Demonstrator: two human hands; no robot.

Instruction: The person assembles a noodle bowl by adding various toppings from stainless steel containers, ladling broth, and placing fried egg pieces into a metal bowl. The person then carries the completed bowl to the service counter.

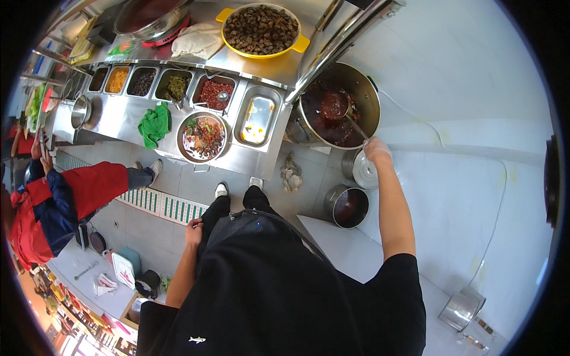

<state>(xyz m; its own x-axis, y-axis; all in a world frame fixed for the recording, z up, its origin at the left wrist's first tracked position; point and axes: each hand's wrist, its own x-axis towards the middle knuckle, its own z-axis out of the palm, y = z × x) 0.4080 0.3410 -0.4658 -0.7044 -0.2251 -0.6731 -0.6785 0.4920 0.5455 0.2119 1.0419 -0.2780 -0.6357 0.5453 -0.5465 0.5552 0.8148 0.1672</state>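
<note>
My right hand [376, 148], in a clear plastic glove, grips the handle of a metal ladle [357, 127]. The ladle's bowl is in the tall steel pot [374, 110] and carries dark red broth [333, 105]; more of that liquid fills the pot around it. Down by my thigh hangs my left hand [193, 231], its fingers curled in, with nothing visible in them. A pan of mixed food with red and green pieces [202, 137] sits on the steel counter, left of the pot.
Food tubs [214, 94] line the counter behind a green cloth [154, 126] and a nearly bare steel tray [258, 120]. A yellow basin of snails [261, 29] stands on the shelf. Another steel pot [349, 206] is on my right. A co-worker in red [83, 196] stands left.
</note>
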